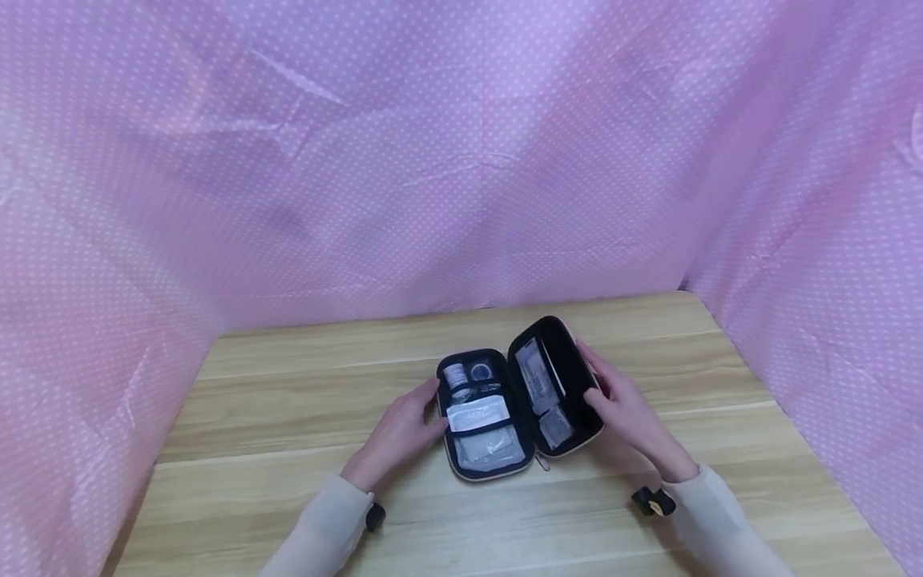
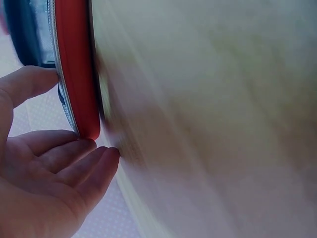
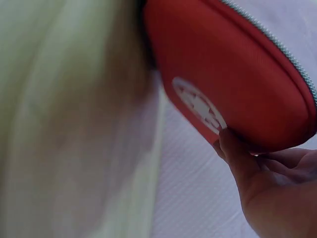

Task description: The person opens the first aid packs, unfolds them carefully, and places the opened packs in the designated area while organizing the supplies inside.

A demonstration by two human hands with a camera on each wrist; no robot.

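A red first-aid case [image 3: 233,69] with a white round emblem lies open like a book on the table, its black lining [image 1: 574,365] showing. My left hand [image 1: 401,434] pinches the left half's outer edge, thumb at the zipped rim, fingers against the red side [image 2: 78,64]. On the other side, my right hand [image 1: 626,410] grips the right half, which is tilted up, with the thumb over its rim. Straps in the left half hold a white roll [image 1: 456,377], a round item [image 1: 481,371], a white packet [image 1: 477,413] and clear packets [image 1: 490,449]. The right half holds clear packets [image 1: 535,377].
The case stands on a wood-grain table [image 1: 288,393]. Behind and beside it hangs a pink polka-dot cloth [image 1: 433,160]. A zipper pull [image 1: 542,462] hangs at the case's near edge. Dark wrist devices [image 1: 653,502] sit at both sleeves.
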